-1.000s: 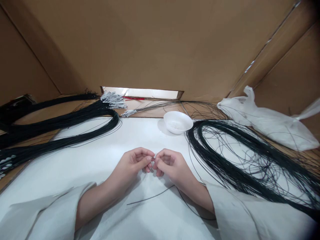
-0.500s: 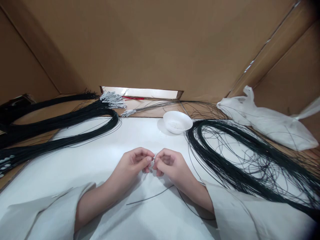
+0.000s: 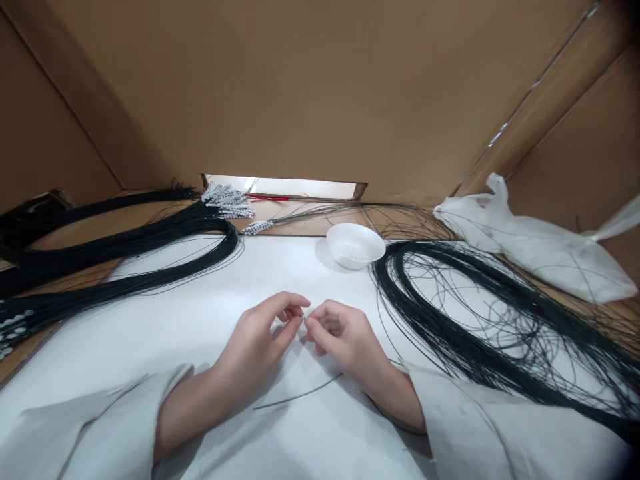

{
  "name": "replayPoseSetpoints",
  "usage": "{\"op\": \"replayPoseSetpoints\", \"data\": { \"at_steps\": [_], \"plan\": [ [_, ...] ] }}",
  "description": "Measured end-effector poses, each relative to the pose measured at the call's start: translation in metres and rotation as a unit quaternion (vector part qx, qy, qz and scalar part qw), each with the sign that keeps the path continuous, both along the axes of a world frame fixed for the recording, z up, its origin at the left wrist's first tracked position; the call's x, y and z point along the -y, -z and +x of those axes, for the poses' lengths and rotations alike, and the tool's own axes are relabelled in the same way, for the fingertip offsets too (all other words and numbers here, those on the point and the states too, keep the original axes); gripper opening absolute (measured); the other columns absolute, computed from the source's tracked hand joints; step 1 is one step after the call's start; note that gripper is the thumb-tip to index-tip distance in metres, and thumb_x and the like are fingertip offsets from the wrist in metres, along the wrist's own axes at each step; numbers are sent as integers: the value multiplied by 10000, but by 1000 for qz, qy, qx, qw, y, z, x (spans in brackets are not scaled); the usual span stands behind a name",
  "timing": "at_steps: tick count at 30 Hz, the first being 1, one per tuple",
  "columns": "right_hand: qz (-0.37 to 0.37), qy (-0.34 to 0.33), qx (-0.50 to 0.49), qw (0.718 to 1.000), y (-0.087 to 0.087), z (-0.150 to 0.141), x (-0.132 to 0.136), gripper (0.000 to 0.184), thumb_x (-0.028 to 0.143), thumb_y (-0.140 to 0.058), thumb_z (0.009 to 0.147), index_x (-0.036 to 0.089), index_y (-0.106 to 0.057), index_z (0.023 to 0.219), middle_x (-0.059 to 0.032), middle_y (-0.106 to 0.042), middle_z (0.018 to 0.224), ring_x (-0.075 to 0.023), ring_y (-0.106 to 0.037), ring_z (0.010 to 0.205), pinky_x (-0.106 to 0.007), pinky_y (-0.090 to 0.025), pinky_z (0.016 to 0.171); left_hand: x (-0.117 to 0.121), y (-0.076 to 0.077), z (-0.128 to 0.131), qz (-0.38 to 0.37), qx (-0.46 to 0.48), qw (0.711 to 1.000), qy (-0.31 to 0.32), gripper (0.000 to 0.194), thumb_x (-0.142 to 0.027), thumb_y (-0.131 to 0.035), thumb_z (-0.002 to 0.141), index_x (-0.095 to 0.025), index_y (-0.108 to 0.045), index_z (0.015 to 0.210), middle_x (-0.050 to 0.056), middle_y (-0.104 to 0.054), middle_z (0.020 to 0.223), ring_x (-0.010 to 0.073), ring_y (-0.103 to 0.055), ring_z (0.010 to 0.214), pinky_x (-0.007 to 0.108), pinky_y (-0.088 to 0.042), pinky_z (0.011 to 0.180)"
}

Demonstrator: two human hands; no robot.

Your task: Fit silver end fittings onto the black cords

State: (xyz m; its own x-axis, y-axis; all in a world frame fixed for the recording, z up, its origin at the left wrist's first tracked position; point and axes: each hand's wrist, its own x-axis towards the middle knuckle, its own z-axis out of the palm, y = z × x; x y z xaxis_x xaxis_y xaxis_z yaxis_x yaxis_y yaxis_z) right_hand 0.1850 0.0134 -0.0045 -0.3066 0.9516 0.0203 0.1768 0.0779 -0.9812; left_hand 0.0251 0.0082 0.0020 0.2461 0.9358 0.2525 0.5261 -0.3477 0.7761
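Note:
Close together over the middle of the white tabletop are both my hands. My right hand (image 3: 347,337) pinches the tip of a thin black cord between thumb and index finger; only a speck of it shows at the fingertips. My left hand (image 3: 263,333) meets it from the other side, its index finger raised off the thumb and the other fingers curled, with the thumb tip almost touching the right fingertips. A length of black cord (image 3: 300,397) lies on the white surface below and passes under my right wrist.
A white bowl (image 3: 356,245) stands beyond my hands. Black cord bundles lie to the left (image 3: 150,267) and right (image 3: 440,320), some with white-wrapped ends (image 3: 227,200). A white plastic bag (image 3: 560,247) rests at the right, and cardboard walls (image 3: 320,87) surround the table.
My left index finger has lifted away from the thumb, loosening its pinch. My right hand has shifted slightly left, still pinched. The bowl and bundles stay put.

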Motion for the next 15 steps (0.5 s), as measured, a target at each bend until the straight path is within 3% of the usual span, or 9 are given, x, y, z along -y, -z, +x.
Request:
{"op": "replayPoseSetpoints", "data": {
  "at_steps": [4,7,9,12,15],
  "plan": [
    [102,0,42,994,1,2,3,94,219,-490,834,161,-549,789,-7,-599,699,-102,-542,600,-210,-425,582,3,3,-4,162,-134,976,47,244,-133,-467,848,-208,-511,1076,17,-630,958,143,-567,870,264,-425,779],
    [145,9,79,986,1,3,4,106,227,-488,838,168,-520,755,0,-591,687,-104,-523,600,-204,-405,572,6,-2,-6,281,-248,921,104,305,-115,-396,873,-133,-469,1169,72,-639,951,184,-565,870,340,-404,829],
    [161,9,99,982,0,3,5,141,247,-483,843,172,-499,724,11,-564,659,-97,-484,575,-196,-381,549,7,-7,-5,356,-307,876,106,323,-74,-341,869,-77,-471,1164,101,-647,924,204,-568,853,378,-381,858],
    [156,1,101,983,-3,2,4,167,262,-469,849,176,-484,707,21,-513,630,-94,-432,565,-195,-354,537,10,-14,-3,417,-365,829,80,346,-28,-297,842,-55,-512,1112,108,-656,880,217,-571,822,390,-364,867],
    [143,-6,88,986,-4,1,4,151,244,-472,836,177,-472,701,27,-475,617,-95,-398,562,-200,-334,530,12,-15,-2,441,-384,808,70,339,-29,-301,834,-62,-544,1068,112,-654,859,226,-568,816,388,-367,849]
  ]
}}
